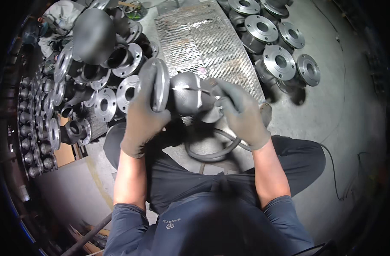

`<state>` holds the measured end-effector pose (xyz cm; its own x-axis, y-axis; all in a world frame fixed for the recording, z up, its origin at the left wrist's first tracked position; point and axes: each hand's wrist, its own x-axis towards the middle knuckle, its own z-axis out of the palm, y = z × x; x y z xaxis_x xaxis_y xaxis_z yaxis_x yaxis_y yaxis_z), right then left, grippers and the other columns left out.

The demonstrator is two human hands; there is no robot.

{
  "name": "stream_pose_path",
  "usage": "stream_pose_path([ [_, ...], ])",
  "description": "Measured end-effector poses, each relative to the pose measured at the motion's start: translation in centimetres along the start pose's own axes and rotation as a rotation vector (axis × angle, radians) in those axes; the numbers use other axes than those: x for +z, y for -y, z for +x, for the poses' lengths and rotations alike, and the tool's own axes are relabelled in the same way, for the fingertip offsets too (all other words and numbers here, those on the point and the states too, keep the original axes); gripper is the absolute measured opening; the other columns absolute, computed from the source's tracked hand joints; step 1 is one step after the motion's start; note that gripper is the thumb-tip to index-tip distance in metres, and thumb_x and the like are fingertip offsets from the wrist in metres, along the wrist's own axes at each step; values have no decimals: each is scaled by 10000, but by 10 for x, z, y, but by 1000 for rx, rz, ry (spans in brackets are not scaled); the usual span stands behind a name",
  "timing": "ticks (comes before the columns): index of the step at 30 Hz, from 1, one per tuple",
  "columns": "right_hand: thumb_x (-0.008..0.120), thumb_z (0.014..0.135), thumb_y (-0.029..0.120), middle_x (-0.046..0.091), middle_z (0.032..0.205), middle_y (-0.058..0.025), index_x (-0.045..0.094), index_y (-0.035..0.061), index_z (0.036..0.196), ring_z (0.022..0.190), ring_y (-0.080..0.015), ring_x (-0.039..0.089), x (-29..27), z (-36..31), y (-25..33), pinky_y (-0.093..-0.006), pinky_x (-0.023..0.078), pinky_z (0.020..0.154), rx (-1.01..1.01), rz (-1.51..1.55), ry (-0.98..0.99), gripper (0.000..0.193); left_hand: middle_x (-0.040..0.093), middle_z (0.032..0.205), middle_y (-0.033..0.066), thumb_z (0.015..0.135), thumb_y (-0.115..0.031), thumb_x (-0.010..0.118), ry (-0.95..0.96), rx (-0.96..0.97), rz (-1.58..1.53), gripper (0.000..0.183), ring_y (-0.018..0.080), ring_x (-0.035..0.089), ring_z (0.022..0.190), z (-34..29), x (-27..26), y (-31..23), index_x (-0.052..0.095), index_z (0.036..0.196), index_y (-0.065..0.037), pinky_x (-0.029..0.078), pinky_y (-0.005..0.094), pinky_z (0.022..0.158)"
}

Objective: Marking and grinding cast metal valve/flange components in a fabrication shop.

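A grey metal valve body (187, 94) with a bulging middle and a round flange (161, 85) at its left end is held up above my lap. My left hand (144, 117), in a grey glove, grips that flange, thumb on the near side and fingers behind it. At the other end of the casting, my gloved right hand (245, 114) has its fingers bent around the narrower end. Motion blurs these fingertips, and whether a small tool is also between them cannot be made out. Below the casting lies a dark looped hose or ring (208, 154).
Ahead stands a worn, patterned metal plate (203, 40). Several flanged castings (279, 62) stand to its right, and more (105, 104) are heaped at left. Rows of small round metal parts (26, 130) line the far left. A thin cable (335, 175) runs over the floor at right.
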<state>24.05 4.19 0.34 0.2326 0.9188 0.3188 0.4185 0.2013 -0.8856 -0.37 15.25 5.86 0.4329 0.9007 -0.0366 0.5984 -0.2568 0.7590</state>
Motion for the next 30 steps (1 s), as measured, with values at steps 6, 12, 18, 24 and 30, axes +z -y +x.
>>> stream_pose_path([
  [6,567,1047,18,767,1165,-182,552,-97,1555,814,-148,735,-34,-47,-20,-285,600,662,611,263,-198,521,586,1628,274,787,-143,832,-81,110,-23,1052,338,662,1419,23,9,12,373,1722,8,513,408,1156],
  [12,540,1086,42,754,1155,-128,514,-7,1637,799,-100,712,-21,-83,-46,-246,587,603,660,305,-162,554,495,1697,282,768,-88,852,-24,204,-9,1117,372,563,1521,11,15,14,313,1740,29,457,431,1220],
  [18,551,1081,59,767,1162,-109,524,29,1641,790,-102,717,-19,-87,-51,-253,585,610,735,326,-119,562,588,1501,338,686,-50,856,-5,398,405,1200,520,608,1329,-6,19,19,276,1729,75,494,528,1145],
  [24,555,1073,56,771,1139,-114,525,17,1635,773,-112,719,-21,-85,-47,-260,579,614,726,286,-99,564,613,1453,361,676,-26,813,7,309,356,1194,540,622,1271,-16,22,19,263,1731,78,510,546,1115],
  [30,569,1060,45,787,1100,-122,565,10,1603,783,-125,737,-23,-80,-46,-284,594,649,584,195,-63,544,589,1525,348,652,-19,799,29,368,313,1191,549,618,1282,-16,25,28,283,1720,89,503,553,1126],
])
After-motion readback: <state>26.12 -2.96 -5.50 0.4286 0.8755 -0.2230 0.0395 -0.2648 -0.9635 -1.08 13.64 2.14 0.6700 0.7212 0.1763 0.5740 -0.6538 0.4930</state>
